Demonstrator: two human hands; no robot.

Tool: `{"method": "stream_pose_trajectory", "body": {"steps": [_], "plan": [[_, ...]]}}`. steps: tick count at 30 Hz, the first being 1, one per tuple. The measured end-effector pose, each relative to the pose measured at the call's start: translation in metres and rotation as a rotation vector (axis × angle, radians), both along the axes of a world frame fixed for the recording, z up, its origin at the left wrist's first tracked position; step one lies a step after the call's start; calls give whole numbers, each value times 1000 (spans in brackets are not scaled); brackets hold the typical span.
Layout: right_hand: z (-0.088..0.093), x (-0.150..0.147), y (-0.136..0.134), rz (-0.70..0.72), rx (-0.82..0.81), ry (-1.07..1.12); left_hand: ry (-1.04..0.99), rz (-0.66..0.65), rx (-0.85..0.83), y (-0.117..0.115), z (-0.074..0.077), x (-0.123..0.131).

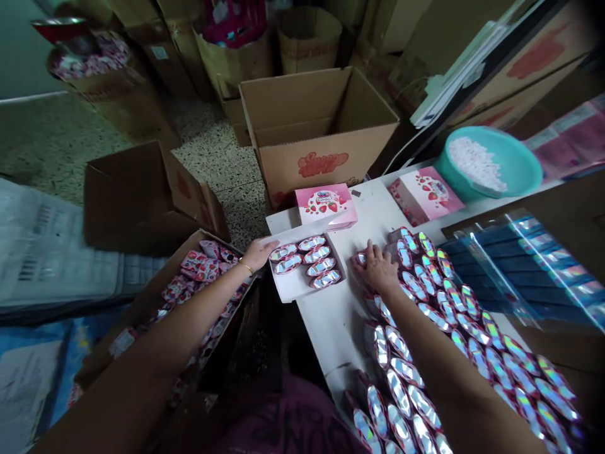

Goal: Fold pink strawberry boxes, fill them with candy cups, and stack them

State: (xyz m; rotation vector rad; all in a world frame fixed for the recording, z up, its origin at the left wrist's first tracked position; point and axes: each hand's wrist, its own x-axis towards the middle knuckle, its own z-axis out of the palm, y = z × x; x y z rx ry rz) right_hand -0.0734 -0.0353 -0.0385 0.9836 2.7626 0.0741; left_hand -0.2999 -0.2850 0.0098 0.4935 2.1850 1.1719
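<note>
Grip: left hand (258, 255) grasps box (289, 288) wall, apparently to steady it | right hand (380, 268) touches pack (360, 259) right of box, closure indeterminable | loose packs (414, 285) clustered on tabletop (320, 320), right of box, presumably for short reach

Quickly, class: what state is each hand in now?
Left hand: at the edge of the white box; grip unclear.
Right hand: over a silver-topped pack; grip unclear.

Open white box (293, 285), centre: one, holding six foil-topped packs (317, 254). Pink strawberry boxes (326, 203), centre and right: two. Turquoise basin (532, 170), upper right: one.
</note>
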Motion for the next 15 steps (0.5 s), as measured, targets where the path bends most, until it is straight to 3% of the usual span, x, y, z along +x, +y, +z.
{"method": "stream_pose_trajectory", "body": {"steps": [3, 6, 9, 11, 13, 15], "plan": [[10, 5, 8, 3, -53, 45, -23, 4, 22, -1, -2, -1], [40, 8, 5, 77, -61, 241, -43, -39, 78, -1, -5, -5], [76, 0, -27, 390, -170, 373, -47, -69, 144, 5, -8, -10], [90, -13, -59, 649, -296, 329, -66, -121, 160, 13, -10, -13], [90, -28, -91, 814, -370, 253, -99, -182, 154, 22, -13, -15], [82, -40, -113, 871, -385, 196, -125, -226, 147, 32, -15, -16]]}}
